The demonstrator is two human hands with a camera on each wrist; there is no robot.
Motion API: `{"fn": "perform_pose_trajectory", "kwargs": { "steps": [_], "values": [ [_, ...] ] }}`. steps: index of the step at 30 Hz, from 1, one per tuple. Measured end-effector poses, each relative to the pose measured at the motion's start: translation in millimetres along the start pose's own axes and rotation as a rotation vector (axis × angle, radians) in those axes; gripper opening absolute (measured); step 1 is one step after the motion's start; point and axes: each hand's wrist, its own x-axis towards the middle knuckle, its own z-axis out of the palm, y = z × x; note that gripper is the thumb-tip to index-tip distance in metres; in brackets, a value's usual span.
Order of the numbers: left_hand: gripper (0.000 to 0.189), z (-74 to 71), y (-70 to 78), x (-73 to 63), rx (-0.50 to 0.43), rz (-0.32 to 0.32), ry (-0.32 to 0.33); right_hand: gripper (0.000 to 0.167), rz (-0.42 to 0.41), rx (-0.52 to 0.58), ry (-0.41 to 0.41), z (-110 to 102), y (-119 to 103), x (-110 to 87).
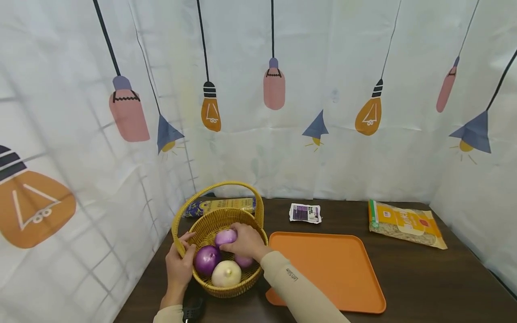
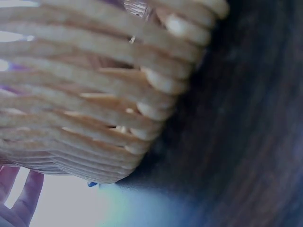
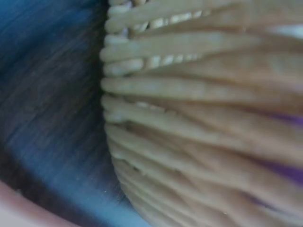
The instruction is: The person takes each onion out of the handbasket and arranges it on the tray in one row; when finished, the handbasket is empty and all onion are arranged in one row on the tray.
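Note:
A yellow woven basket [image 1: 230,290] with a tall arched handle stands on the dark table, its weave filling much of both wrist views. My left hand [image 1: 179,264] grips the basket's left side near the foot of the handle; some of its fingers [image 2: 29,194] show low in the left wrist view. Inside the basket, my right hand [image 1: 245,241] holds a light purple onion [image 1: 226,236], fingers over its right side. Close by lie a dark purple onion [image 1: 208,260] and a white onion [image 1: 226,274]. Another purple onion [image 1: 243,262] is partly hidden beneath my right hand.
An orange tray [image 1: 329,269] lies right of the basket, under my right forearm. Behind the basket is a blue and yellow package [image 1: 238,204]. A small white and purple packet [image 1: 305,213] lies at the back, and a yellow bag [image 1: 405,224] at the far right.

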Motion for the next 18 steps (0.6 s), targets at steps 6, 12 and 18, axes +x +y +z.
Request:
{"fn": "perform_pose_trajectory", "kwargs": {
  "steps": [6, 12, 18],
  "values": [
    [0.012, 2.1, 1.4, -0.5, 0.011, -0.002, 0.005, 0.07, -0.026, 0.076, 0.029, -2.8, 0.3, -2.3],
    [0.012, 1.6, 1.8, -1.7, 0.029, -0.03, 0.004, 0.07, -0.077, 0.123, 0.063, -9.5, 0.6, -6.8],
    [0.014, 0.1, 1.4, -0.2, 0.02, -0.02, 0.005, 0.072, -0.082, 0.185, 0.092, -21.7, 3.4, -14.4]
  ]
}}
